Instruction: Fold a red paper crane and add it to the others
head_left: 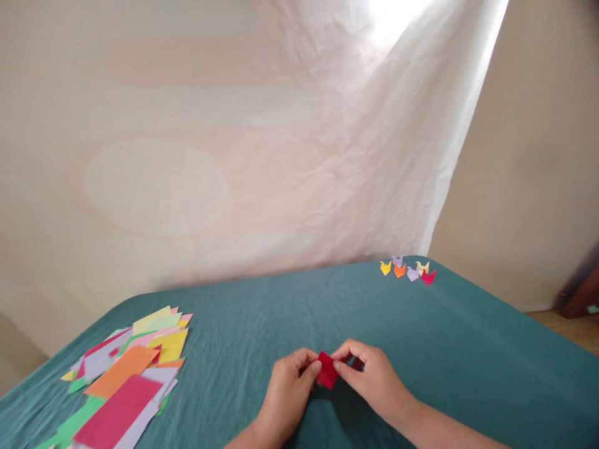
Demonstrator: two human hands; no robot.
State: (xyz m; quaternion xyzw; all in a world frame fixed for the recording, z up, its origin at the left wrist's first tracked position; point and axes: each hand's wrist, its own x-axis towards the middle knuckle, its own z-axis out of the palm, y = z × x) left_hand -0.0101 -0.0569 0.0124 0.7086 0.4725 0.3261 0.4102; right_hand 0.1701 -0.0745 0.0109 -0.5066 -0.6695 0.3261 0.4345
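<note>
Green-clothed surface (248,349) in head view, lightly wrinkled, far corners rounded, broad bare area mid-surface. Red paper (327,371), small, diamond-like, near edge of surface, between both hands. Left hand (291,386): fingers closed on paper's left side, thumb on top. Right hand (372,374): fingers pinching its right corner, thumb on near face. Can't tell if paper touches the cloth.

Pile (124,371) of loose coloured sheets at left, overlapping: orange, red, green, yellow, lilac, pink. Six folded birds (412,274) clustered by far right corner, well apart from hands.

Room: whitish curtain (290,143) behind, faint pink stripes and ring, creased, bright at top right. Plain beige wall (528,156) right of it. Wooden floor (573,330) strip lower right; brown item (580,287) there, unclear.
</note>
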